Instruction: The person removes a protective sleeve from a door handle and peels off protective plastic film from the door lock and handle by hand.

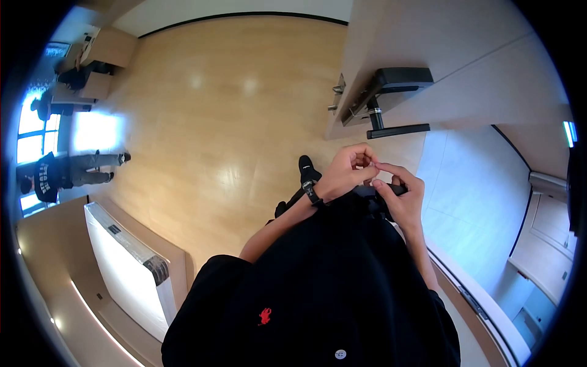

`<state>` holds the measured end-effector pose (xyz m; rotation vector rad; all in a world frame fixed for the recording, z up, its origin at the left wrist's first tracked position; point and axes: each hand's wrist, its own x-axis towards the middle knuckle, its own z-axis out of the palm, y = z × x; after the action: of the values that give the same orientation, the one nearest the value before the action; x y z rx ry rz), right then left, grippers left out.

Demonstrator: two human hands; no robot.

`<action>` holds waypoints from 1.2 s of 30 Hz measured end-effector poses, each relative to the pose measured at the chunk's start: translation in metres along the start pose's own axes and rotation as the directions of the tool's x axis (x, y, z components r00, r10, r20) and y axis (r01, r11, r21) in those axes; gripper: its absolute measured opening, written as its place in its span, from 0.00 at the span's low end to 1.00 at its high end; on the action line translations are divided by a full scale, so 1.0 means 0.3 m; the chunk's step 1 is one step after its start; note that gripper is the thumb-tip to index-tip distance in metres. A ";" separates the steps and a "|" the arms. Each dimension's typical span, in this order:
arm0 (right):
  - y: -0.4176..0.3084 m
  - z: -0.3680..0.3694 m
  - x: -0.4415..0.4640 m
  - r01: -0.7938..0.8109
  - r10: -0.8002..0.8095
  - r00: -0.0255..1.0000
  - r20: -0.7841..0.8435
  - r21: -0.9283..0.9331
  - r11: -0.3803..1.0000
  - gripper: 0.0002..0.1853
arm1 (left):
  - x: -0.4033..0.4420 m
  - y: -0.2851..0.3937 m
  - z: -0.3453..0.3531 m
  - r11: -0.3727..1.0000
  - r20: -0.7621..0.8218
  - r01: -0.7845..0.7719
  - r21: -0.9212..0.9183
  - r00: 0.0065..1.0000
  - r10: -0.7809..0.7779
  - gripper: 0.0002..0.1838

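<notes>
My left hand [350, 172], with a black watch [311, 192] on its wrist, is closed in a pinch in front of my black shirt [318, 281]. Fingertips of my right hand [405, 199] meet it from the right, and its fingers are curled. Something small and pale seems to be between the fingertips, too small to name. A dark object [397, 189] shows at the curled fingers of my right hand; what it is cannot be made out.
A door with a black handle [398, 130] stands just beyond my hands. At the lower left is a mattress-like white slab [122, 263] in wrapping. Wooden floor [226, 110] stretches ahead. A person [79, 170] stands at the far left, with other people near desks.
</notes>
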<state>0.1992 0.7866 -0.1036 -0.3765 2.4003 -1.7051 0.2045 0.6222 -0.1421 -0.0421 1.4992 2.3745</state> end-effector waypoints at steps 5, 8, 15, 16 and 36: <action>0.036 -0.043 -0.021 -0.072 0.078 0.996 -0.041 0.130 0.989 0.10 | 0.011 -0.004 0.045 0.998 0.035 0.036 -0.052 0.999 -0.034 0.09; 0.037 -0.040 -0.010 -0.081 0.093 0.995 -0.048 0.217 0.973 0.08 | 0.017 -0.018 0.049 0.996 0.028 -0.077 0.052 0.997 0.075 0.10; 0.040 -0.084 0.001 -0.207 0.201 0.978 0.060 0.117 0.971 0.05 | -0.006 0.065 0.086 0.888 0.086 -0.133 0.440 0.991 0.106 0.11; 0.045 -0.082 -0.002 -0.231 0.217 0.972 0.094 0.193 0.954 0.05 | -0.007 0.071 0.086 0.878 0.110 -0.154 0.453 0.987 0.116 0.10; 0.107 0.030 -0.016 -0.105 0.115 0.992 -0.045 0.186 0.977 0.10 | 0.018 -0.064 0.042 0.989 -0.149 -0.075 0.124 0.984 0.093 0.08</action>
<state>0.2030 0.7901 -0.1368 -0.1682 2.2301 -1.8891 0.2069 0.6423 -0.1544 -0.1397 1.7429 2.3908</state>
